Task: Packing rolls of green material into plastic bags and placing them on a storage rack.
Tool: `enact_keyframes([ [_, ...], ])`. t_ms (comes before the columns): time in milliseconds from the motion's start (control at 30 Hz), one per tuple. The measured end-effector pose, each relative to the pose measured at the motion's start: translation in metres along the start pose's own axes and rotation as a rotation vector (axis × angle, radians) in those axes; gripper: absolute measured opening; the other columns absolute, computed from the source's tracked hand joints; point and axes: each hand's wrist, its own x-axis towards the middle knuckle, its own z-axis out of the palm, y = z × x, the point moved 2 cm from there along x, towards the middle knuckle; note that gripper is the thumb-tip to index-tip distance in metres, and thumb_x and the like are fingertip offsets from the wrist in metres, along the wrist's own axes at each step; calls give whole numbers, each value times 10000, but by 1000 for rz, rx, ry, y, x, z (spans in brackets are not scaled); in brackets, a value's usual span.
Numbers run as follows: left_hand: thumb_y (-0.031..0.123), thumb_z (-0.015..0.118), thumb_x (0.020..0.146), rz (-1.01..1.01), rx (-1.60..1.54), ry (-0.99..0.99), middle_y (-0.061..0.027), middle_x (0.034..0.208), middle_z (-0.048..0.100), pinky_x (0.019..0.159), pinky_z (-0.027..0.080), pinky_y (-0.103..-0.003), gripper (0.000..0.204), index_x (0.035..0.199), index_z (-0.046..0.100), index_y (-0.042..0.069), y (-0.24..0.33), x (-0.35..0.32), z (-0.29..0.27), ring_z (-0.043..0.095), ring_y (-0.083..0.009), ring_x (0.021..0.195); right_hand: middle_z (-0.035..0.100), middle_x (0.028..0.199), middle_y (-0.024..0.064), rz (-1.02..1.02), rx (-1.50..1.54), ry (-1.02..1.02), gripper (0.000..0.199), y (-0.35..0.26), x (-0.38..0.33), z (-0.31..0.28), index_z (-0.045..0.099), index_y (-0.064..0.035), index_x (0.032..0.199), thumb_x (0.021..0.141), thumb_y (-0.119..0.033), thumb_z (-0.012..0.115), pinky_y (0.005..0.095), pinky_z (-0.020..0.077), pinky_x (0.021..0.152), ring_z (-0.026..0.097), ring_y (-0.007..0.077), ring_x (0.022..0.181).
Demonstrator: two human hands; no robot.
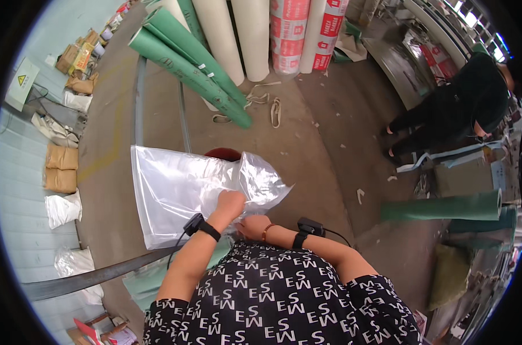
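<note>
A concrete floor [324, 144] is seen spread under everything, and the large clear plastic bag [180, 192] is taken here as the landmark. Beyond the bag, long green rolls [192, 63] are laid slanting on the floor, and cream rolls [238, 34] with red-and-white wrapped rolls [290, 31] are stood upright past them. Far to the right of the bag, a person in dark clothes [451, 109] is seen bent forward, and another green roll [442, 207] is laid flat nearer. To the left of the bag, brown and white sacks [61, 172] are lined along a pale wall. A dark metal strip [100, 276] is run below the bag's lower left corner.

The bag itself is held up in front of the person's chest, flat at its left and crumpled at its right, with a red round thing [222, 153] partly hidden behind its top edge. The left hand [230, 204] is closed on the bag's crumpled right part. The right hand [252, 226] is kept just below it at the bag's lower edge; whether its fingers are clenched cannot be told
</note>
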Motion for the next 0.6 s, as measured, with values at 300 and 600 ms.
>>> enact_keyframes([
  [300, 93, 554, 865, 13, -715, 489, -141, 1006, 649, 816, 488, -375, 115, 924, 617, 17, 55, -67, -61, 615, -320, 949, 503, 1248, 159, -15, 1512, -278, 312, 111, -17, 2, 553, -16, 1059, 881, -270, 512, 443, 448, 963, 528, 306, 1142],
  [600, 60, 520, 825, -99, -990, 535, -144, 1097, 634, 880, 463, -393, 124, 929, 558, 4, 130, -119, -40, 592, -326, 1018, 475, 1366, 150, -157, 1903, -407, 611, 119, -56, -86, 435, 4, 1341, 980, -475, 319, 449, 322, 1092, 452, 285, 1261],
])
